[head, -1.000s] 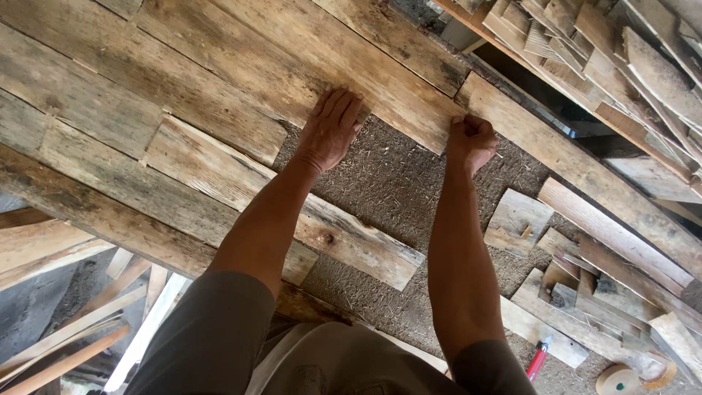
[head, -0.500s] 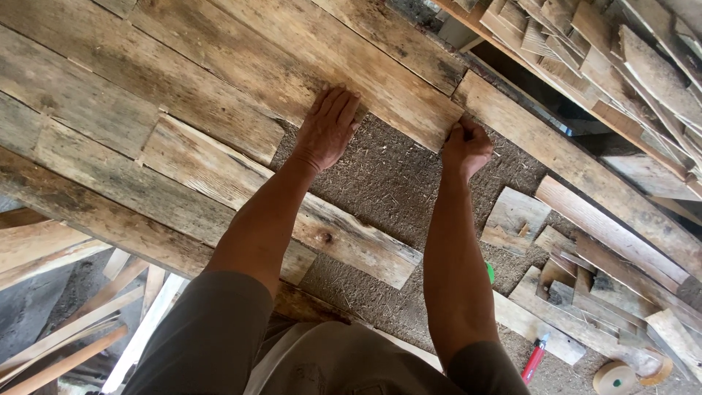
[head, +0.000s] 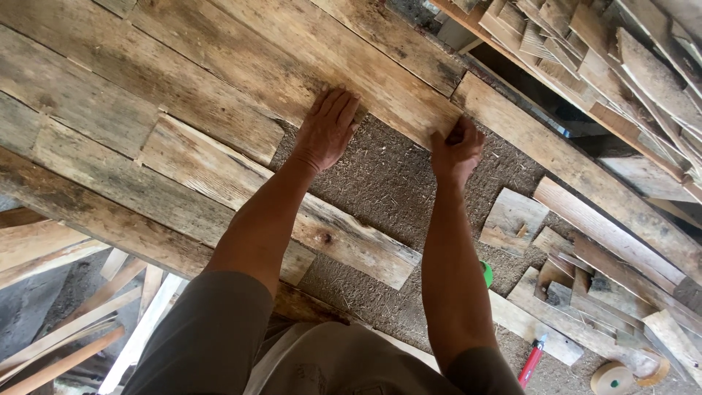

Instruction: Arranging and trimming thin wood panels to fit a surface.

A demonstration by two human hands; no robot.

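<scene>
The weathered plank (head: 380, 80) lies among other boards over the gritty board underneath (head: 387, 190), its cut end toward the person. It looks stiff, rough and splintery, fairly heavy. The left hand (head: 327, 128) presses flat on its edge; the right hand (head: 457, 150) curls closed around its end corner, a sound hold.

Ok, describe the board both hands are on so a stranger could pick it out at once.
Start at the patch of bare gritty ground ringed by weathered boards. Along its far edge lies a long pale plank; the left hand lies flat on its near edge and the right hand grips its end corner. Only this plank has hands on it.
</scene>
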